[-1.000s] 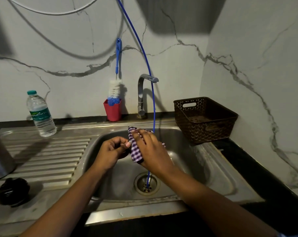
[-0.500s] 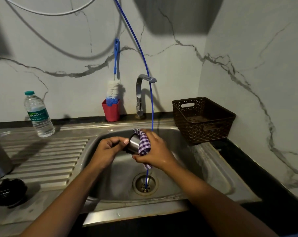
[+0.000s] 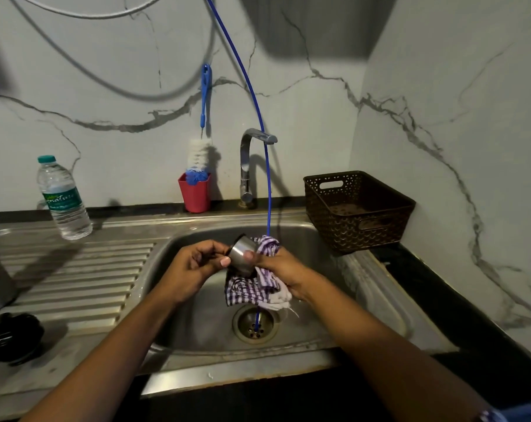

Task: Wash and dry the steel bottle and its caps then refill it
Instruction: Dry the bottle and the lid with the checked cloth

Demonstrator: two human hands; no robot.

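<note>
Drying step: left grip (image 3: 194,266) is pinching the steel cap (image 3: 240,253), right grip (image 3: 284,269) is clasping the checked cloth (image 3: 250,289) against it; next, likely wiping inside.

Dim overhead light; hard shadows on the wall (image 3: 136,71) beyond the right hand (image 3: 284,271), sink (image 3: 203,315) glinting below it, edges bowed.

The left forearm (image 3: 112,345) and right forearm (image 3: 364,336) are bare down to the left hand (image 3: 191,269) and right hand (image 3: 284,269). At the near right corner the right arm wears a blue sleeve (image 3: 525,411), edged by a pale patterned band (image 3: 490,417).
</note>
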